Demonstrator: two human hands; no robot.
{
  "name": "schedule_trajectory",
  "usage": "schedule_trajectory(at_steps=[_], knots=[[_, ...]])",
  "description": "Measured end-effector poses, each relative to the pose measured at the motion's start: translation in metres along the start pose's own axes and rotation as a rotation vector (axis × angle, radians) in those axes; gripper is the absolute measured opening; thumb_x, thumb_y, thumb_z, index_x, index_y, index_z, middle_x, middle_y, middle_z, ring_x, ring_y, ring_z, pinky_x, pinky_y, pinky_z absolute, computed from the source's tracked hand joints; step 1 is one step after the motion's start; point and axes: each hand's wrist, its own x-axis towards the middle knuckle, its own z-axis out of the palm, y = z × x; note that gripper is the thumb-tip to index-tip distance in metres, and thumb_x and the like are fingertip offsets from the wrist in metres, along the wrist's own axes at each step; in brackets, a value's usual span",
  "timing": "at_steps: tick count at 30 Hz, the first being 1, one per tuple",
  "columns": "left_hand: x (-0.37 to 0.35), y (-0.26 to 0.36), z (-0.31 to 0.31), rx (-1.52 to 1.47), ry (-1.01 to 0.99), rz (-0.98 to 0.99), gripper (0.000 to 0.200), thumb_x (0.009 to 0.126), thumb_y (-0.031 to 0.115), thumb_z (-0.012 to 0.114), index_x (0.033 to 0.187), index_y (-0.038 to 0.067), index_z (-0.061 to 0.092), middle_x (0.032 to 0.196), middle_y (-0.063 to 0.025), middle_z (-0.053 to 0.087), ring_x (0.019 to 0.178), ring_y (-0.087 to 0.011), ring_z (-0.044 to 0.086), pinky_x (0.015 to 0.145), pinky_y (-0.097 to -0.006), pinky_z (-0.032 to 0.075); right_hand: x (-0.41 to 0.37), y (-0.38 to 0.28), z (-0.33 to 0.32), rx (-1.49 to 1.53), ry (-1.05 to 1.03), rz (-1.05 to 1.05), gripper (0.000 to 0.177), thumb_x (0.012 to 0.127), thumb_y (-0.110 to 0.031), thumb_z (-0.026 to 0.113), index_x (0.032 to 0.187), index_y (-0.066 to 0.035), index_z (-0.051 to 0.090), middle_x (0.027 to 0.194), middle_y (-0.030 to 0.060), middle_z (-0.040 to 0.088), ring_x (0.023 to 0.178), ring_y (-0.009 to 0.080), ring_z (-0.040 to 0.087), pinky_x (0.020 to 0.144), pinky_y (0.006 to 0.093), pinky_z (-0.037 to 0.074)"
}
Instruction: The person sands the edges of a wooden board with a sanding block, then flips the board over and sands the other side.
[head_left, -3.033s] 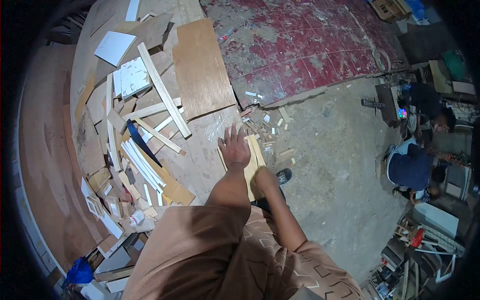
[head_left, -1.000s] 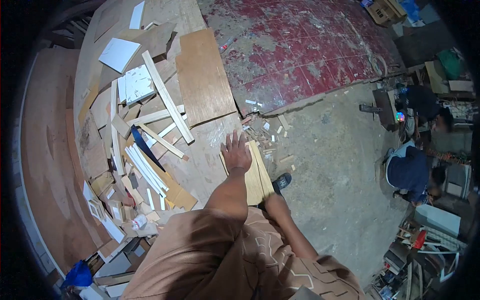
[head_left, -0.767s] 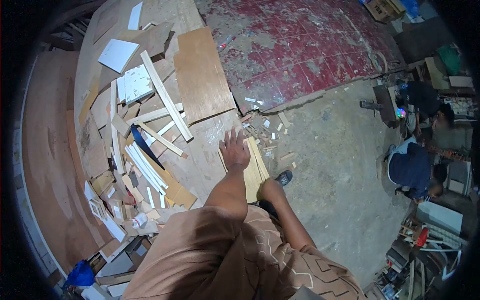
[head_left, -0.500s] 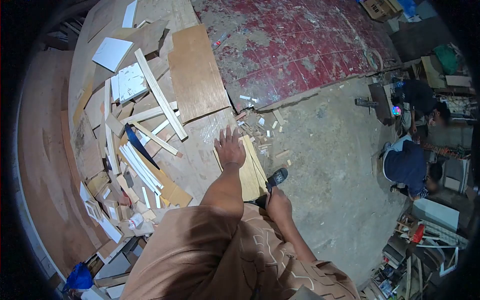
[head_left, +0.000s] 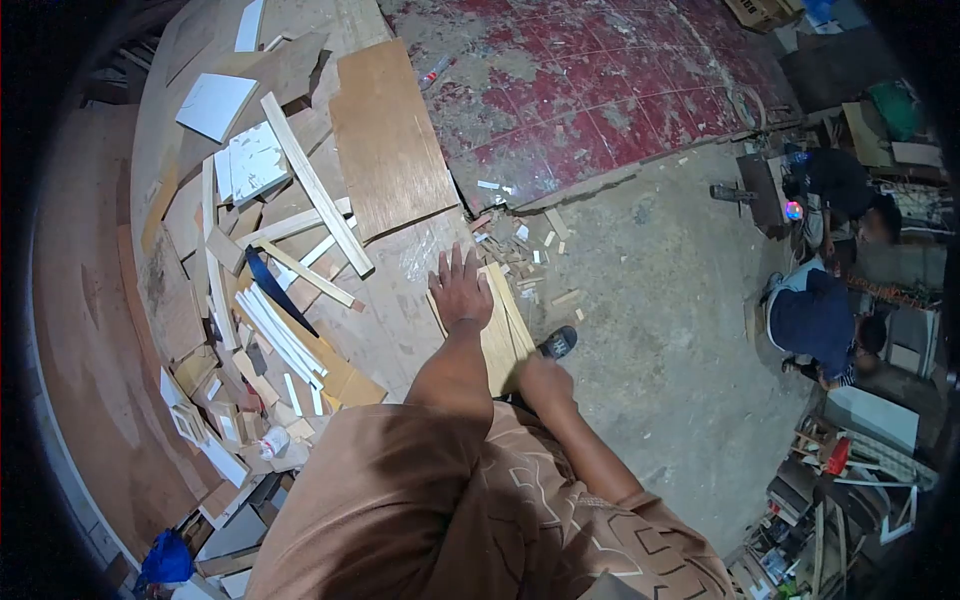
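My left hand [head_left: 461,290] lies flat with fingers spread on a pale wooden board [head_left: 503,358], pressing on its far end. A narrow dark line runs lengthwise through the board, splitting off a strip along its right side. My right hand [head_left: 546,386] is closed in a fist at the board's near right corner. Half a second ago a dark-handled tool showed in it; now the fingers and my body hide nearly all of that tool, and its working part cannot be made out.
Left of the board are white strips [head_left: 283,338], long battens [head_left: 316,186] and a brown plywood sheet [head_left: 392,140]. Small offcuts [head_left: 520,250] litter the concrete floor [head_left: 650,330] near a dark shoe [head_left: 558,343]. Two people [head_left: 812,318] crouch at the right.
My right hand has moved slightly left and turned, hiding the dark handle seen before. My left hand stays on the board. The view has shifted a little.
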Motion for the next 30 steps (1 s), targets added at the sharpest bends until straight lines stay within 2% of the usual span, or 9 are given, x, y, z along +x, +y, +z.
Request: schedule_trajectory(at_steps=[4, 10, 13, 16, 19, 22, 27, 28, 30], knots=[[-0.001, -0.002, 0.003, -0.007, -0.011, -0.011, 0.057, 0.094, 0.033, 0.045, 0.148, 0.020, 0.033, 0.158, -0.0054, 0.022, 0.146, -0.0298, 0.016, 0.115, -0.0543, 0.014, -0.059, 0.000, -0.038, 0.037, -0.095, 0.130, 0.027, 0.088, -0.019, 0.049, 0.096, 0.003, 0.063, 0.092, 0.0289, 0.067, 0.088, 0.0466, 0.065, 0.077, 0.0547, 0.052], [-0.001, -0.002, 0.002, 0.000, -0.012, -0.004, 0.056, 0.094, 0.032, 0.044, 0.148, 0.019, 0.034, 0.158, -0.0053, 0.021, 0.146, -0.0295, 0.016, 0.115, -0.0542, 0.014, 0.028, -0.006, -0.002, 0.071, -0.077, 0.025, 0.027, 0.089, -0.018, 0.048, 0.095, 0.003, 0.062, 0.091, 0.0298, 0.066, 0.090, 0.0467, 0.065, 0.078, 0.0538, 0.051], [-0.002, 0.001, 0.001, -0.022, 0.004, -0.002, 0.054, 0.095, 0.031, 0.044, 0.147, 0.018, 0.035, 0.158, -0.0057, 0.021, 0.146, -0.0295, 0.017, 0.115, -0.0542, 0.014, 0.058, -0.009, 0.021, 0.089, 0.025, -0.018, 0.026, 0.089, -0.018, 0.049, 0.095, 0.003, 0.062, 0.092, 0.0304, 0.066, 0.090, 0.0465, 0.065, 0.079, 0.0534, 0.051], [-0.003, -0.002, 0.002, -0.030, 0.007, 0.001, 0.054, 0.094, 0.031, 0.045, 0.147, 0.018, 0.036, 0.158, -0.0059, 0.021, 0.145, -0.0294, 0.017, 0.114, -0.0544, 0.014, 0.024, 0.009, 0.030, 0.103, -0.020, 0.052, 0.024, 0.086, -0.012, 0.050, 0.100, 0.005, 0.061, 0.095, 0.0307, 0.066, 0.090, 0.0463, 0.065, 0.080, 0.0525, 0.052], [-0.001, 0.000, 0.003, -0.018, 0.005, 0.008, 0.054, 0.094, 0.031, 0.045, 0.146, 0.019, 0.036, 0.158, -0.0061, 0.021, 0.145, -0.0295, 0.017, 0.114, -0.0546, 0.014, -0.040, 0.027, 0.002, 0.138, -0.056, 0.104, 0.024, 0.088, -0.014, 0.049, 0.100, 0.004, 0.059, 0.093, 0.0313, 0.065, 0.091, 0.0465, 0.065, 0.080, 0.0542, 0.051], [-0.001, -0.002, 0.004, 0.013, 0.002, 0.001, 0.055, 0.094, 0.032, 0.045, 0.147, 0.019, 0.036, 0.158, -0.0061, 0.021, 0.145, -0.0297, 0.017, 0.114, -0.0548, 0.015, -0.071, 0.012, -0.042, 0.081, -0.142, 0.109, 0.024, 0.089, -0.015, 0.048, 0.099, 0.005, 0.059, 0.092, 0.0325, 0.065, 0.090, 0.0464, 0.065, 0.080, 0.0548, 0.051], [-0.002, -0.001, 0.006, 0.048, -0.003, 0.001, 0.056, 0.094, 0.035, 0.044, 0.148, 0.021, 0.035, 0.159, -0.0048, 0.020, 0.146, -0.0300, 0.017, 0.114, -0.0546, 0.015, 0.035, 0.011, 0.036, 0.090, -0.006, -0.017, 0.022, 0.092, -0.016, 0.048, 0.096, 0.003, 0.058, 0.086, 0.0294, 0.066, 0.084, 0.0433, 0.067, 0.074, 0.0540, 0.052], [-0.002, 0.000, 0.005, 0.055, 0.001, 0.001, 0.056, 0.095, 0.035, 0.044, 0.148, 0.021, 0.034, 0.159, -0.0049, 0.020, 0.146, -0.0299, 0.017, 0.114, -0.0547, 0.015, 0.039, 0.006, 0.037, 0.091, -0.003, -0.023, 0.022, 0.092, -0.016, 0.048, 0.096, 0.003, 0.058, 0.086, 0.0294, 0.066, 0.084, 0.0433, 0.067, 0.074, 0.0540, 0.052], [0.001, -0.001, 0.005, 0.069, 0.008, 0.001, 0.056, 0.095, 0.035, 0.044, 0.148, 0.021, 0.034, 0.159, -0.0050, 0.020, 0.146, -0.0299, 0.017, 0.114, -0.0548, 0.015, 0.044, -0.004, 0.037, 0.142, 0.139, -0.026, 0.021, 0.091, -0.014, 0.046, 0.094, 0.003, 0.058, 0.084, 0.0287, 0.067, 0.082, 0.0423, 0.068, 0.073, 0.0537, 0.053]])
